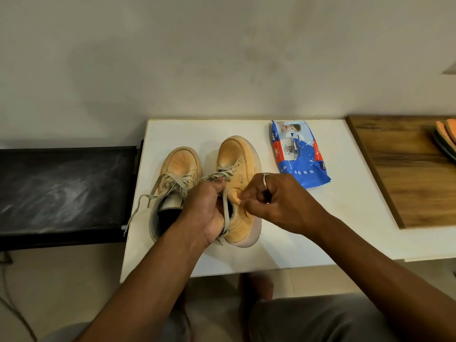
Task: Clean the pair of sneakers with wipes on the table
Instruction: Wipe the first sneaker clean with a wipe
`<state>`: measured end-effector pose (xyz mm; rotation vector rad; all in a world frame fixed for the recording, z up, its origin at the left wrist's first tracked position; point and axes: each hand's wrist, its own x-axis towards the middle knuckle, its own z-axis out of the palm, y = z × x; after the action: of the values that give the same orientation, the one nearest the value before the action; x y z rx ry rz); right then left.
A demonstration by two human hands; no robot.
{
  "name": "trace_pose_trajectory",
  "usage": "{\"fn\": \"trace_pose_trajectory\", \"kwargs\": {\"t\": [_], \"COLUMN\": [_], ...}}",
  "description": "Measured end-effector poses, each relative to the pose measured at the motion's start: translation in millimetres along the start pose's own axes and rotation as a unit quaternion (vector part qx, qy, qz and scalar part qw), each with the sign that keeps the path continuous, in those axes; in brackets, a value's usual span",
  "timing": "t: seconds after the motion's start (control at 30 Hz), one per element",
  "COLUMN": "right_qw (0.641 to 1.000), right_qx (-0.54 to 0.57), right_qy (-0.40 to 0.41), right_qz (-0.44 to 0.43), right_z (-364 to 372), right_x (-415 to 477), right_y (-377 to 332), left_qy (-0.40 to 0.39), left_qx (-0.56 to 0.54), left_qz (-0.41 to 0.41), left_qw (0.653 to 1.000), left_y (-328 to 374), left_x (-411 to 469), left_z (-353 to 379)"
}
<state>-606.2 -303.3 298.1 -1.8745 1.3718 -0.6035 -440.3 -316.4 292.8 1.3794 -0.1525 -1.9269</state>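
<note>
- Now the 2 sneakers sit side by side on the white worktop, toes pointing at the wall; the right-side sneaker is the one being worked on, and the left-side sneaker lies beside it with its laces loose.
- The left grip is clamped round the right-side sneaker's opening and tongue, holding it steady.
- The right grip is pinched together on a small tan wad against the sneaker's outer side; I cannot tell whether this is a wipe or a fold of the shoe.
- Judged from this, the step is wiping the side panel near the collar.
- To do it well: keep the left hold firm so the shoe cannot slide, rub in short strokes along the panel and down to the sole edge, and turn the wad to a cleaner face as it soils.
- The blue pack of wipes lies near, to the right, for a new sheet.
- Further out are a wooden board on the right and a black bench on the left.
</note>
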Motion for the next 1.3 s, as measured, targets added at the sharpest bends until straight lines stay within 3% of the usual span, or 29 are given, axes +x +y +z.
{"fn": "trace_pose_trajectory", "kwargs": {"t": [0.1,0.27,0.4,0.57,0.67,0.73,0.87,1.0,1.3], "right_qw": [0.995,1.0,0.996,1.0,0.996,0.994,0.999,0.993,0.973], "right_qx": [-0.045,0.012,-0.048,-0.005,-0.052,-0.052,-0.019,-0.064,-0.195], "right_qy": [0.06,0.002,0.062,-0.027,0.057,0.069,0.014,0.082,0.125], "right_qz": [0.065,0.008,0.04,-0.01,0.041,0.062,0.036,0.049,-0.026], "right_z": [-4,-6,-10,-5,-7,-8,-4,-1,-5], "right_x": [6,-3,2,-4,3,4,1,12,69], "right_y": [9,1,8,4,12,17,12,15,14], "left_qy": [0.008,0.007,0.01,-0.025,-0.041,-0.043,-0.016,0.02,0.03], "left_qx": [0.004,-0.007,-0.007,0.001,0.015,0.039,0.102,0.143,0.184], "left_qz": [0.008,-0.004,0.006,0.014,0.031,0.041,0.056,0.072,0.121], "left_qw": [1.0,1.0,1.0,1.0,0.999,0.997,0.993,0.987,0.975], "left_y": [-1,-4,-3,-3,-7,-11,-13,-14,-16], "left_x": [2,1,1,1,5,7,10,14,11], "left_z": [-1,0,0,0,-1,-1,-2,-2,4]}}
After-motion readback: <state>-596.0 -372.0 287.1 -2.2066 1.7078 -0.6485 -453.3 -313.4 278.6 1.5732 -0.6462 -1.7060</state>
